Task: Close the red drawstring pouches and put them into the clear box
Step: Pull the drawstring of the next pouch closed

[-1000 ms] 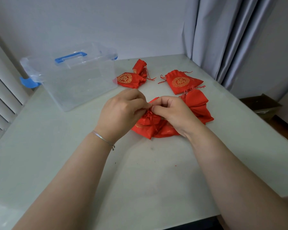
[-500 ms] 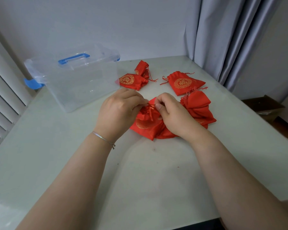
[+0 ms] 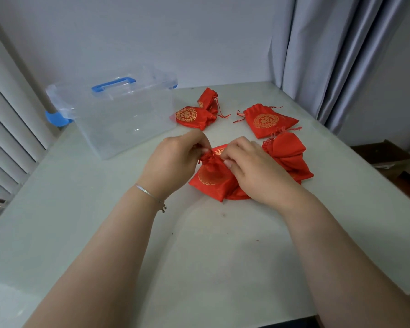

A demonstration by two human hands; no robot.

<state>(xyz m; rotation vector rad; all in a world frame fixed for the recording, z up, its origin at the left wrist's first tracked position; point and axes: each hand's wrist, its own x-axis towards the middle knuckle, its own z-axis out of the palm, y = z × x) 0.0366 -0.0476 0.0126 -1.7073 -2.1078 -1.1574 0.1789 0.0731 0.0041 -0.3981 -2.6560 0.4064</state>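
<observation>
Both hands, left hand [image 3: 175, 159] and right hand [image 3: 253, 171], pinched one pouch [image 3: 211, 176] at its gathered mouth; the clear box [image 3: 118, 119] held none.

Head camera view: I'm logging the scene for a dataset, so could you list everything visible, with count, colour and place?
pouch in hand: one, red with gold emblem, table centre, neck gathered.
other pouches: at least five, red; two by the box, one far right, one right of the hands, one or more under the held one.
clear box: one, transparent with blue handle and clips, left rear, nothing inside.
table: one, pale grey-green.
curtain: grey, right rear.
blinds: white, left.
cardboard box: brown, floor, right.
bracelet: silver, left wrist.
left hand: pinches the pouch neck.
right hand: pinches the same neck.
</observation>
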